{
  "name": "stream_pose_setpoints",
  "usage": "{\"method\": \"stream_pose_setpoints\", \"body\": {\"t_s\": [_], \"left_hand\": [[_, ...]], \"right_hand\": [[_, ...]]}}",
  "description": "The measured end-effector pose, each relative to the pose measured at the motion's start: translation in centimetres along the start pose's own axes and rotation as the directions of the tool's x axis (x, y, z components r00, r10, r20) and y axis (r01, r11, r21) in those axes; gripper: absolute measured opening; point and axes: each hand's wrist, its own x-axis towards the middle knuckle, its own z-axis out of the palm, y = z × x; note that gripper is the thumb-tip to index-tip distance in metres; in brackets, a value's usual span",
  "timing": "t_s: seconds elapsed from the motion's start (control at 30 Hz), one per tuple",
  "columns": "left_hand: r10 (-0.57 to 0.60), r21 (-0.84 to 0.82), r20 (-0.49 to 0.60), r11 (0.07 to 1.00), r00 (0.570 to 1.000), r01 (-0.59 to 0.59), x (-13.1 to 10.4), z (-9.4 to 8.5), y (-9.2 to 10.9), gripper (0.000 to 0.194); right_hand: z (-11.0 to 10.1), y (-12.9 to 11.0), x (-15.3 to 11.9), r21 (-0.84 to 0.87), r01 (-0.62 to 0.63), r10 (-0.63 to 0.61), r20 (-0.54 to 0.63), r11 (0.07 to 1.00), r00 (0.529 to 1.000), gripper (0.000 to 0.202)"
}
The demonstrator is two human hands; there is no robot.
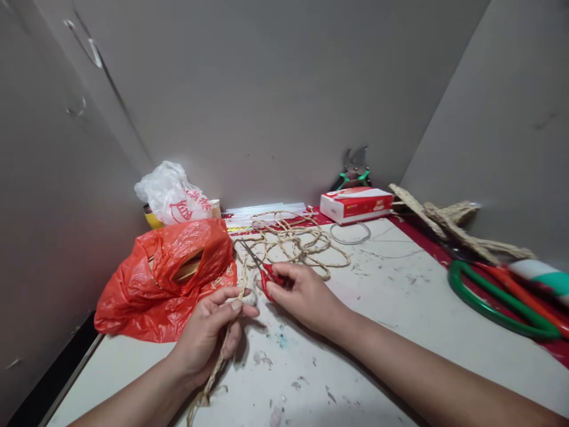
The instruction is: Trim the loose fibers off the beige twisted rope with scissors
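A braided straw cord (213, 375) runs through my left hand (211, 326), pinched between thumb and fingers. One end hangs down toward the table's front edge. From the top of the grip the cord leads away into a loose tangle of coils (293, 243) on the table. My right hand (306, 296) is closed around the red handles of a small pair of scissors (267, 276). The blades point up and to the left, close beside the cord above my left fingers. Whether they touch it, I cannot tell.
Left of my hands lies a red plastic bag (146, 284) holding straw strips, with a white bag (173, 193) behind it. Toward the wall are clear sticks (267, 210), a tissue pack (355, 204), green-handled cutters (354, 169) and a wire coil (351, 233). Large green-handled scissors (502, 308) lie right.
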Motion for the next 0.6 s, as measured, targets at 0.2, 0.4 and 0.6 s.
{"method": "stream_pose_setpoints", "body": {"t_s": [0.2, 0.4, 0.6], "left_hand": [[0.055, -0.096, -0.125, 0.993, 0.991, -0.067, 0.50, -0.19, 0.44, 0.027], [0.078, -0.112, -0.144, 0.989, 0.986, -0.094, 0.40, 0.09, 0.63, 0.031], [0.075, -0.096, -0.135, 0.991, 0.988, -0.088, 0.34, 0.02, 0.64, 0.032]], "right_hand": [[-0.89, 0.06, -0.57, -0.502, 0.275, -0.246, 0.125, 0.820, 0.961, 0.014], [-1.04, -0.10, -0.82, -0.650, 0.329, -0.297, 0.163, 0.685, 0.941, 0.021], [-1.14, -0.41, -0.89, -0.730, 0.330, -0.303, 0.175, 0.599, 0.937, 0.024]]}}
